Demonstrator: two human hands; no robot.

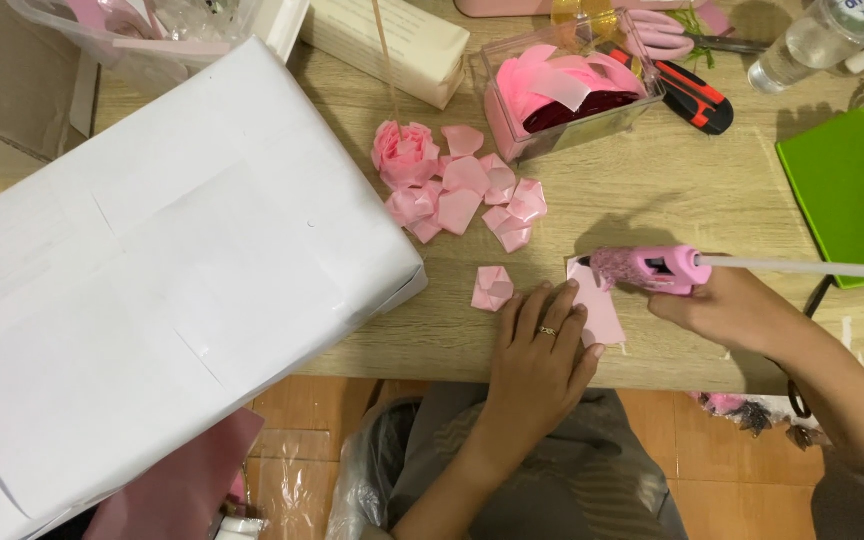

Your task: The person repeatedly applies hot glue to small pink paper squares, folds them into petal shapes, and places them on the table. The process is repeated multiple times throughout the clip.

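Under left hand [537, 360], pink ribbon piece [597, 310], glue gun [652, 268] in right hand [727, 310]

A pink glue gun [652, 269] lies nearly level just above the surface, its nozzle pointing left and touching the far left corner of a pale pink paper square [597, 305]. A long white glue stick [812, 267] juts out of its back toward the right. The square lies flat near the near edge of the surface, slightly turned, its left side partly covered.
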